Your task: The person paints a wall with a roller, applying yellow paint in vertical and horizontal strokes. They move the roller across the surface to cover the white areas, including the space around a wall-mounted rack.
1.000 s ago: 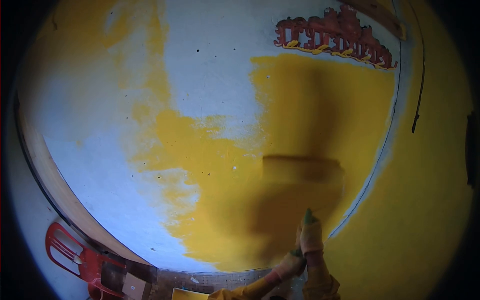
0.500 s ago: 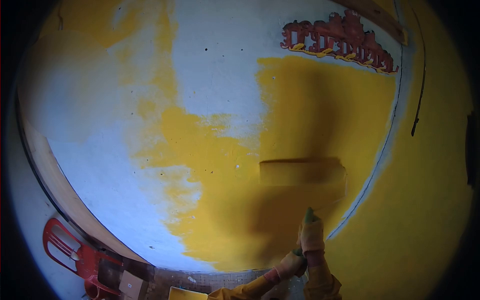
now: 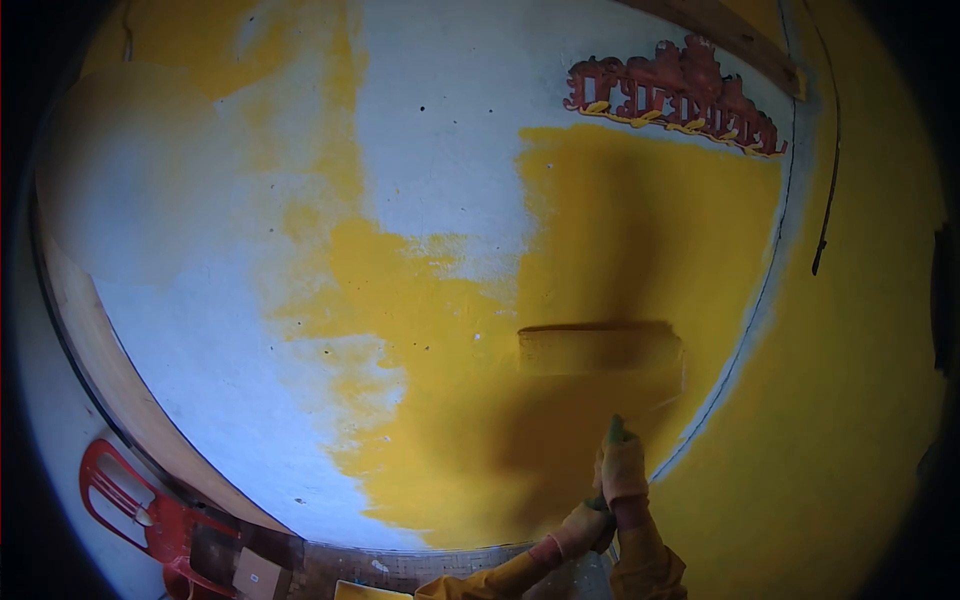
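A wide paint roller (image 3: 598, 350), coated in yellow, lies against the wall just right of the middle. Its thin wire frame bends round on the right and runs down to a green handle (image 3: 616, 430). My right hand (image 3: 623, 472), seemingly gloved, is closed round the upper part of that handle. Lower down and to the left, my left hand (image 3: 582, 530) is wrapped round the handle's lower end. Fresh yellow paint (image 3: 440, 400) surrounds the roller, while pale blue-white wall (image 3: 440, 150) shows above and to the left.
A red ornate wall decoration (image 3: 680, 95) hangs at upper right, its lower edge marked yellow. A crack (image 3: 765, 290) follows the wall corner. At lower left are a red plastic chair (image 3: 175, 535), a cardboard box (image 3: 262, 576) and a yellow tray (image 3: 370, 592).
The view has shifted slightly, so the decoration sits a little lower and further left. Both hands keep their hold on the roller, which has barely moved.
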The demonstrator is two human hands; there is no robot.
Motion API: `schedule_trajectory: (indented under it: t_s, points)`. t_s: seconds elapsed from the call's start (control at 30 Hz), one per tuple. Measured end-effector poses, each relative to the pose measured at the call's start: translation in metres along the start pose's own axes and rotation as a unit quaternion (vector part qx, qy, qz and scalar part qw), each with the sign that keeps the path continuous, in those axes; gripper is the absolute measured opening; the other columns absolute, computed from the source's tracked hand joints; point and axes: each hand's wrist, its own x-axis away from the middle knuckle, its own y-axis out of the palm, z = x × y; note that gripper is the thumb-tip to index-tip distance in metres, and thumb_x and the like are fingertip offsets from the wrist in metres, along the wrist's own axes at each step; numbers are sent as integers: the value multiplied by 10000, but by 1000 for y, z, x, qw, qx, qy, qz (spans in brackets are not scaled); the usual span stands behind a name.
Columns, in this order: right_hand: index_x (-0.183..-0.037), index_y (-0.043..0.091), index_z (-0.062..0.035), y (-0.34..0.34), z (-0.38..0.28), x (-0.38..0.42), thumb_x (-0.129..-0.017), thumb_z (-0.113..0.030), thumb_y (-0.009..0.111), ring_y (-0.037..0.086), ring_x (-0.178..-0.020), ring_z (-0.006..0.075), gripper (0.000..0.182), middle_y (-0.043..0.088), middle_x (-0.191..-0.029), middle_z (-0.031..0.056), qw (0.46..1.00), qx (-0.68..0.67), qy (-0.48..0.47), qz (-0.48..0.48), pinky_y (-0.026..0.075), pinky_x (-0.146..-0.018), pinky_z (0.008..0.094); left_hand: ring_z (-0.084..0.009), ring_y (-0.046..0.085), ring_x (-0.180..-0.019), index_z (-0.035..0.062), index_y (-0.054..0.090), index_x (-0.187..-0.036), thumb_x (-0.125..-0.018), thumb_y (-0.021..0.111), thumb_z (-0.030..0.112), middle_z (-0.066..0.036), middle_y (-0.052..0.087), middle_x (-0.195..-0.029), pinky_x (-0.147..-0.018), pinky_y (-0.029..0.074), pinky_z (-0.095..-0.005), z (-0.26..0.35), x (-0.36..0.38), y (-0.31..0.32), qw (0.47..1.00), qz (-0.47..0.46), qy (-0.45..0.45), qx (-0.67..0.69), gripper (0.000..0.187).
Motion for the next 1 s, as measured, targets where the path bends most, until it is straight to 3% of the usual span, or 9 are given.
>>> schedule_trajectory:
  t_s: [0.1, 0.2, 0.27, 0.47, 0.57, 0.7, 0.8, 0.87, 1.0]
  points:
    - [-500, 352, -62, -8, -57, -17, -844, -431, 357, 322, -324, 131, 505, 310, -409, -4, 996, -46, 74, 31, 236, -323, 273, -103, 397, -355, 88, 480, -695, -754, 434, 157, -9, 435, -472, -320, 276, -254, 13, -18, -8, 999, -12, 38, -34, 102]
    - [-489, 320, -90, -12, -90, -44, -847, -439, 340, 276, -290, 115, 500, 280, -394, -14, 977, 63, -166, 116, 208, -292, 268, -108, 412, -357, 67, 483, -665, -750, 434, 158, -29, 452, -465, -322, 284, -255, 51, -29, -6, 997, -25, 68, -38, 134]
    - [-488, 293, -116, -18, -128, -31, -846, -445, 334, 257, -287, 107, 488, 266, -392, -19, 986, -157, 62, 6, 207, -285, 266, -108, 417, -363, 71, 484, -686, -751, 439, 160, -27, 460, -480, -323, 286, -258, 54, -31, -11, 992, -23, 68, -108, 119]
    - [-495, 297, -116, 0, -6, -13, -843, -450, 340, 257, -288, 105, 484, 256, -383, -22, 991, -120, 31, -43, 204, -291, 257, -109, 418, -372, 81, 481, -684, -754, 448, 208, -27, 466, -506, -322, 277, -259, -4, -13, -3, 999, 12, 22, -34, 149]
    - [-585, 449, 8, -23, -97, -18, -855, -365, 346, 456, -368, 241, 472, 433, -417, 117, 989, -56, 134, -25, 353, -389, 347, -114, 409, -354, 64, 475, -642, -737, 455, 198, -29, 429, -440, -331, 284, -261, 30, -16, 2, 998, 14, 39, -51, 165]
    - [-565, 446, 1, -31, -129, -40, -856, -379, 330, 439, -341, 259, 492, 409, -385, 116, 996, -47, 80, 0, 349, -386, 350, -117, 403, -336, 68, 478, -663, -743, 428, 166, -32, 421, -431, -315, 278, -254, 64, -30, 4, 992, -4, 86, -95, 136]
    - [-687, 475, 15, -30, -103, -36, -850, -306, 390, 491, -416, 261, 370, 461, -469, 136, 987, -96, 127, -36, 370, -405, 345, -116, 411, -346, 71, 474, -632, -759, 438, 210, -26, 429, -435, -324, 283, -256, 53, -19, 10, 993, 6, 82, -84, 192]
    - [-860, 457, 33, -14, -12, -39, -821, -218, 463, 533, -517, 251, 254, 511, -593, 146, 986, 138, -80, -38, 397, -430, 331, -114, 420, -360, 73, 469, -600, -769, 448, 253, -21, 435, -435, -335, 286, -259, 32, -17, 11, 996, 12, 72, -57, 248]
    - [-1023, 397, 25, -23, -44, -46, -775, -104, 510, 547, -591, 257, 302, 529, -696, 150, 990, 117, -9, -81, 424, -471, 327, -116, 432, -367, 74, 478, -613, -778, 432, 270, -27, 439, -434, -344, 304, -262, 35, -31, 11, 997, 14, 30, -66, 260]
